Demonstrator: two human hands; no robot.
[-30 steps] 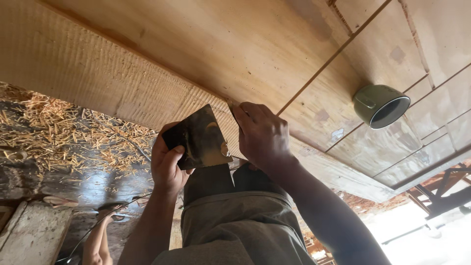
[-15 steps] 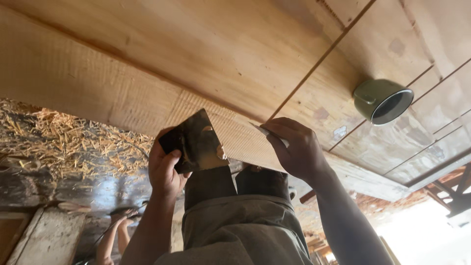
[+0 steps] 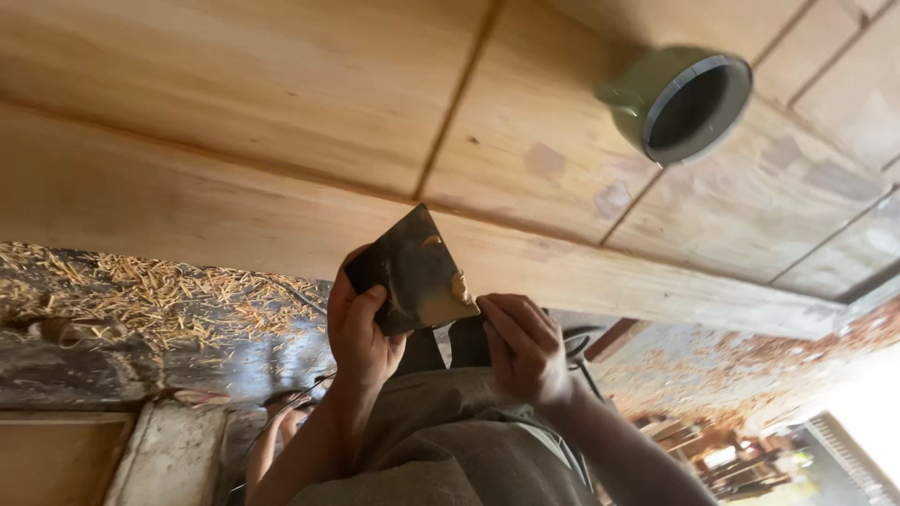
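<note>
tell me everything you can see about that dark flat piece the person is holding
The dark flat piece is a thin, stiff sheet, roughly triangular as it shows, dark brown to black with a dull sheen and a few tan smears near its right edge. It looks like metal or a worn abrasive sheet; which one is unclear. It is held tilted, one corner pointing at the wooden boards. The left hand pinches its lower left edge; the right hand meets its lower right corner.
</note>
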